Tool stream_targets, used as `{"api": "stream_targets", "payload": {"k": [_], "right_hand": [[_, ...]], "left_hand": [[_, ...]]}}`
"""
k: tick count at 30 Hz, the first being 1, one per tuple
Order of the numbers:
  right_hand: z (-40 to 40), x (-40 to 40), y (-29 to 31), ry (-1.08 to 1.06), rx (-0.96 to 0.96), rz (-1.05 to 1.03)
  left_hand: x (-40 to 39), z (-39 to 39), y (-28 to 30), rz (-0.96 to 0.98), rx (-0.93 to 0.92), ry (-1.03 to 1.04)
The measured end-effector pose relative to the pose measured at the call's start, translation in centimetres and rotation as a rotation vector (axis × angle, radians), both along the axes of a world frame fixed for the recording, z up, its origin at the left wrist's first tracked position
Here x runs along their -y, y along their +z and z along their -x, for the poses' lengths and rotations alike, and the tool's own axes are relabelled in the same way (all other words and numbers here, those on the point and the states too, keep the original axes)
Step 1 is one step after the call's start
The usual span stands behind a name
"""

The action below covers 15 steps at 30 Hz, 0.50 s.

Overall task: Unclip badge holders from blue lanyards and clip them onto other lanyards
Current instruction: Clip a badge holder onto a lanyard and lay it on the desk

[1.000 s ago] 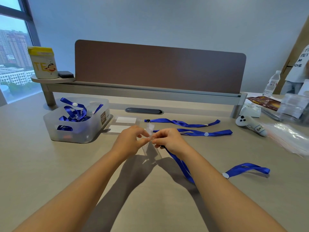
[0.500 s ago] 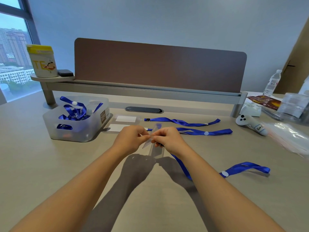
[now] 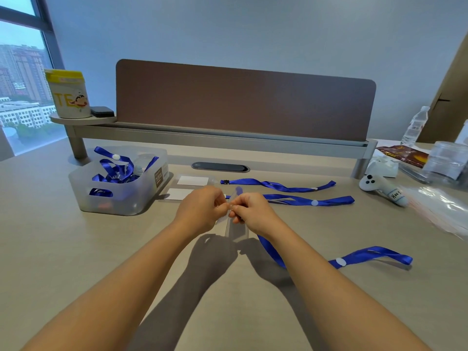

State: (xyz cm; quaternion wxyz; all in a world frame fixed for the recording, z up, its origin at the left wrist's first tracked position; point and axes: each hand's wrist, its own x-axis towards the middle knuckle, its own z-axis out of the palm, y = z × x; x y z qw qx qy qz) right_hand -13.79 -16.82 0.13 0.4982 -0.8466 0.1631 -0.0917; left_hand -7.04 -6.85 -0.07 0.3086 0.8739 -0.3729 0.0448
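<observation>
Both hands meet above the middle of the desk. My left hand (image 3: 202,211) pinches a clear badge holder (image 3: 224,219) by its edge. My right hand (image 3: 249,211) grips the clip end of a blue lanyard (image 3: 359,257), whose strap trails down past my right wrist and off to the right. The clip itself is hidden by my fingers. Two more blue lanyards (image 3: 278,185) (image 3: 314,200) lie flat just beyond my hands. Two badge holders with white cards (image 3: 192,180) (image 3: 178,194) lie beside the bin.
A translucent bin (image 3: 121,198) with several blue lanyards stands at the left. A white controller (image 3: 382,187), clear plastic bags (image 3: 445,211), a jar and a water bottle (image 3: 415,127) crowd the right. The brown divider (image 3: 243,102) closes the back; a yellow-lidded canister (image 3: 68,93) sits on its shelf.
The badge holder has tilted from upright to lying lower between my fingers. My hands have drawn closer together, and the lanyard's loose end has shifted slightly on the desk.
</observation>
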Motion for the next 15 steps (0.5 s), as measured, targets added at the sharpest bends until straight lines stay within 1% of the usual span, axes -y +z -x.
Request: {"api": "stream_targets", "payload": {"k": [3,5,7,9,12,15], "right_hand": [[0.1,0.2,0.3,0.002,0.049,-0.071],[0.2,0.4,0.5,0.013,0.067,-0.115],[0.2,0.6,0.7,0.003,0.071,-0.152],[0.1,0.8,0.6,-0.008,0.072,-0.178],[0.2,1.0,0.3,-0.011,0.037,-0.189],[0.5,1.7,0.1,-0.015,-0.067,-0.084]], "left_hand": [[-0.5,-0.2,0.1,0.049,0.0,-0.024],[-1.0,-0.2,-0.1,0.105,-0.023,-0.077],[-1.4,-0.2,-0.5,0.105,-0.06,-0.112],[-1.5,-0.2,-1.0,0.082,-0.061,-0.096],[-1.7,-0.4,-1.2,0.114,0.023,-0.051],[-2.3,-0.6,-1.5,0.093,0.171,-0.024]]}}
